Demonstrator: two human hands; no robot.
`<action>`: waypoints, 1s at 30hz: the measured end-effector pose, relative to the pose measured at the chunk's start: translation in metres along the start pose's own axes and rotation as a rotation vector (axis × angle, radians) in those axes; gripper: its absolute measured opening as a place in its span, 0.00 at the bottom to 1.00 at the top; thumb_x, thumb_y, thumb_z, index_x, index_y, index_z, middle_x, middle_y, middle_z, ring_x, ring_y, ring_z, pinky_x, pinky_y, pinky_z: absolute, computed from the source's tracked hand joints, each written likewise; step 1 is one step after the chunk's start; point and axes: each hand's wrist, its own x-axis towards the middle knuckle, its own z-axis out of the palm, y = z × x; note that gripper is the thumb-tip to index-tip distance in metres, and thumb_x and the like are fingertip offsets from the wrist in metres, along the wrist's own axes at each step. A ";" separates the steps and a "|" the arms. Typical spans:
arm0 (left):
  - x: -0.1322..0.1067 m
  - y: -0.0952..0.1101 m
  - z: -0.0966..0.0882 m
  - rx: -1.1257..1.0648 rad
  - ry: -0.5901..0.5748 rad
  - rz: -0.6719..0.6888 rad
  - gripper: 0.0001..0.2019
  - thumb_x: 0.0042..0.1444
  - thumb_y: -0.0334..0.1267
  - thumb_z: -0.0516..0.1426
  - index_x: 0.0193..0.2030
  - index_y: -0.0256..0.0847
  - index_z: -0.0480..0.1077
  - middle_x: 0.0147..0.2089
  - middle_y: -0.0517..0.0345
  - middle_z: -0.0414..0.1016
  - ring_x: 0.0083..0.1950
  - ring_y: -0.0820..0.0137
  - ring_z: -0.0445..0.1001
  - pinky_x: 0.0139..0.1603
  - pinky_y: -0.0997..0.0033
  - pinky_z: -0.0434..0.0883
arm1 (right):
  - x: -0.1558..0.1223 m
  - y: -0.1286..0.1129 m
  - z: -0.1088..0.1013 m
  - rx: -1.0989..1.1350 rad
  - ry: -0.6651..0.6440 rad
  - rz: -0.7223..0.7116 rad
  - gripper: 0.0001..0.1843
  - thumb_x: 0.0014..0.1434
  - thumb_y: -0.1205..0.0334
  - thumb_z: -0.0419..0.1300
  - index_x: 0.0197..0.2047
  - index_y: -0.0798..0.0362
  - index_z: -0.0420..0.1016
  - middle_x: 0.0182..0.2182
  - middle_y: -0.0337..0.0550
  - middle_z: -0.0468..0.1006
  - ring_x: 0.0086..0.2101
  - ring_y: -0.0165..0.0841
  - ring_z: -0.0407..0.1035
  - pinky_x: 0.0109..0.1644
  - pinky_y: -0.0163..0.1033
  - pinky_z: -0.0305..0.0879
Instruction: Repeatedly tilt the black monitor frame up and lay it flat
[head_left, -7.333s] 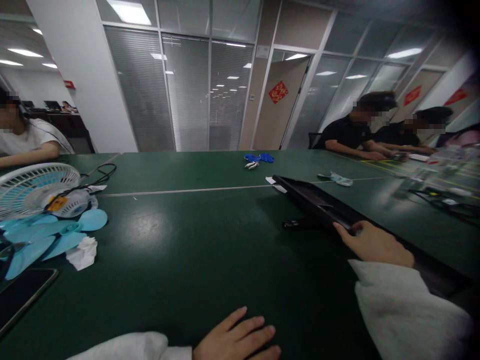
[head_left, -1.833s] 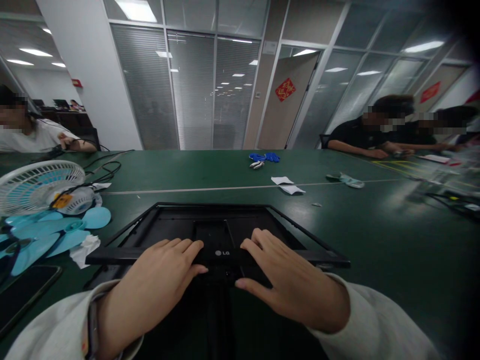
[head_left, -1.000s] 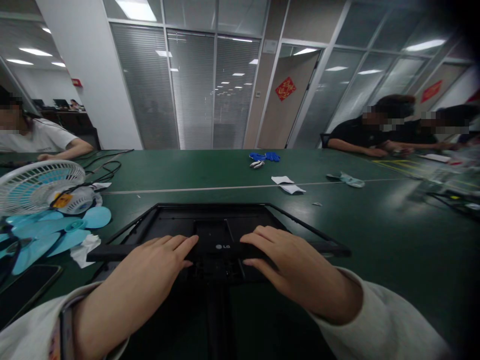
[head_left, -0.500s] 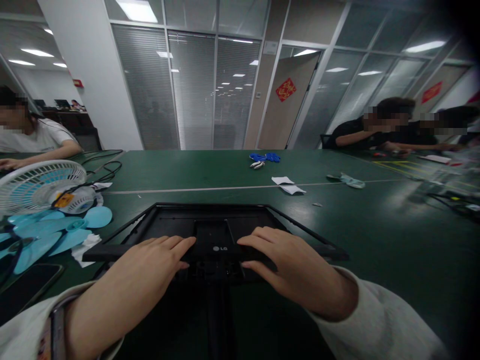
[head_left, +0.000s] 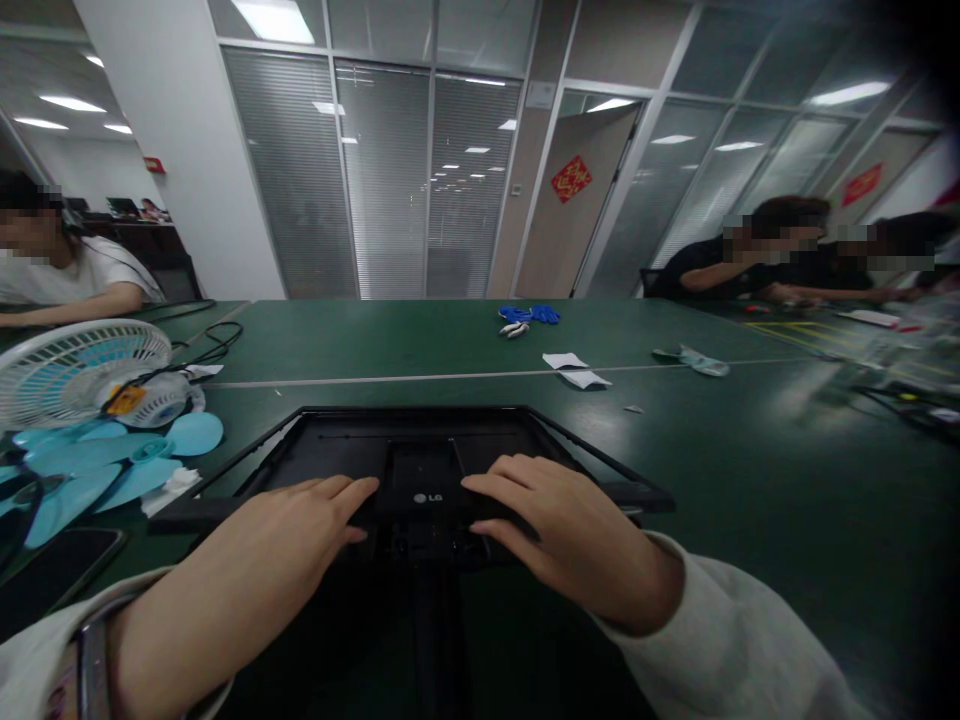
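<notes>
A black LG monitor (head_left: 420,452) lies flat, back side up, on the green table (head_left: 750,470) in front of me. My left hand (head_left: 300,525) rests on its near edge, left of the logo, fingers stretched flat. Over the same edge, right of the logo, my right hand (head_left: 555,520) lies with fingers slightly curled and apart. Between the hands a dark stand arm (head_left: 431,620) runs toward me.
A white fan grille (head_left: 75,370), light blue fan blades (head_left: 112,465), crumpled tissue (head_left: 169,488) and a dark phone (head_left: 45,575) lie at left. Blue gloves (head_left: 529,315), paper scraps (head_left: 574,370) and a face mask (head_left: 690,360) lie farther back. Other people sit at far left and right.
Earlier the monitor stood at the right under my right hand alone; it now lies before me under both hands. In the last second it slid slightly left and nearer.
</notes>
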 end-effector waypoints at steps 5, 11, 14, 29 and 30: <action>0.000 0.002 -0.003 -0.020 -0.039 -0.021 0.21 0.60 0.35 0.54 0.60 0.48 0.63 0.55 0.58 0.73 0.50 0.64 0.76 0.51 0.63 0.72 | -0.001 0.001 0.001 -0.008 0.004 -0.013 0.18 0.61 0.57 0.56 0.54 0.46 0.66 0.43 0.41 0.71 0.41 0.35 0.65 0.44 0.45 0.64; 0.002 0.002 0.002 -0.031 0.001 0.020 0.21 0.61 0.35 0.54 0.61 0.52 0.61 0.55 0.59 0.72 0.50 0.64 0.76 0.48 0.64 0.73 | -0.003 0.003 -0.006 -0.019 -0.017 0.020 0.18 0.61 0.57 0.56 0.54 0.45 0.66 0.43 0.41 0.71 0.41 0.34 0.66 0.44 0.44 0.64; 0.003 0.001 0.003 -0.033 -0.001 0.021 0.21 0.60 0.34 0.55 0.60 0.52 0.62 0.56 0.59 0.72 0.50 0.64 0.76 0.49 0.65 0.73 | -0.002 0.004 -0.006 -0.005 -0.025 0.018 0.18 0.60 0.57 0.57 0.54 0.45 0.66 0.43 0.41 0.71 0.41 0.34 0.66 0.45 0.44 0.64; 0.003 -0.004 0.008 -0.087 0.034 0.046 0.22 0.60 0.32 0.51 0.62 0.47 0.62 0.58 0.57 0.70 0.54 0.65 0.73 0.56 0.66 0.69 | -0.003 0.004 -0.006 0.005 -0.019 0.037 0.17 0.60 0.55 0.58 0.52 0.45 0.69 0.44 0.40 0.72 0.43 0.35 0.65 0.47 0.45 0.64; 0.003 -0.003 0.008 -0.103 0.018 0.045 0.22 0.60 0.32 0.51 0.61 0.47 0.63 0.58 0.57 0.71 0.54 0.65 0.73 0.55 0.67 0.70 | -0.003 0.004 -0.006 0.006 -0.026 0.035 0.17 0.59 0.55 0.58 0.52 0.46 0.69 0.44 0.40 0.72 0.42 0.35 0.65 0.46 0.45 0.64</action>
